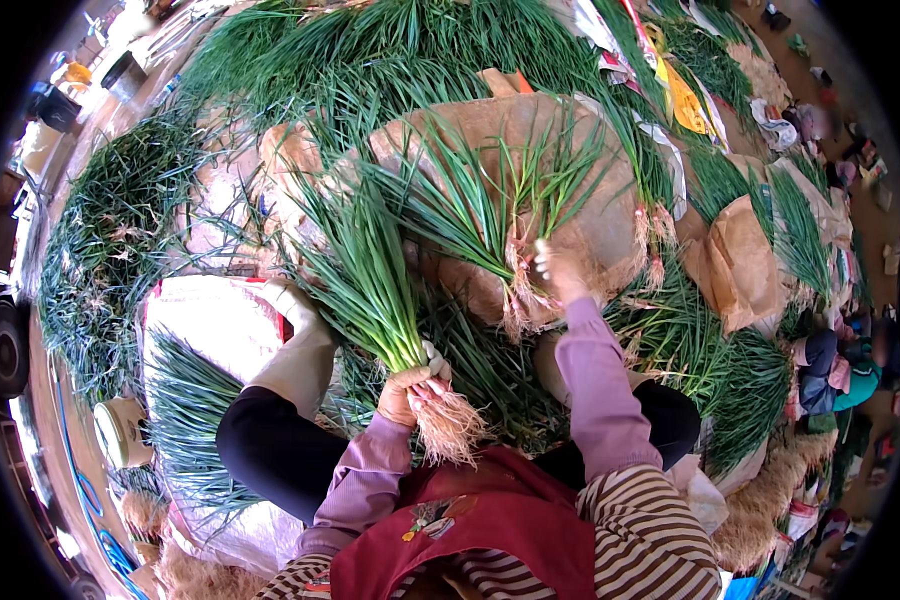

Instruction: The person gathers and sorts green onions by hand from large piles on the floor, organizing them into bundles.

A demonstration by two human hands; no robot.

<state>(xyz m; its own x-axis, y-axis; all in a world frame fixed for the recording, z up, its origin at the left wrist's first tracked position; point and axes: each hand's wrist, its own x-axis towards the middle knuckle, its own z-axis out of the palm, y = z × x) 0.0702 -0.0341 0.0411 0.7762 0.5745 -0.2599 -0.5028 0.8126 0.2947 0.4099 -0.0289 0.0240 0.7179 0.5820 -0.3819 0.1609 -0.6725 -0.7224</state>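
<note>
A thick bunch of green onions (pixel 390 310) is gripped in my left hand (pixel 406 394), closed round the pale stems just above the roots. Its leaves point up and to the left, and its stringy roots (pixel 450 428) hang over my lap. My right hand (pixel 567 272) reaches forward over a brown sack (pixel 460 125), its whitish-tipped fingers curled at the stems of a few loose green onions (pixel 518 262). Those onions lie fanned out, leaves away from me and roots toward me. The exact grip of the right fingers is partly hidden.
Heaps of green onions (pixel 370 40) surround me, with dark leaves (pixel 110 230) piled at left. More onions (pixel 195 420) lie on a white sack (pixel 215 310). A crumpled brown paper bag (pixel 738 265) stands at right. A bucket (pixel 122 432) and blue hose (pixel 75 460) are at left; people sit far right.
</note>
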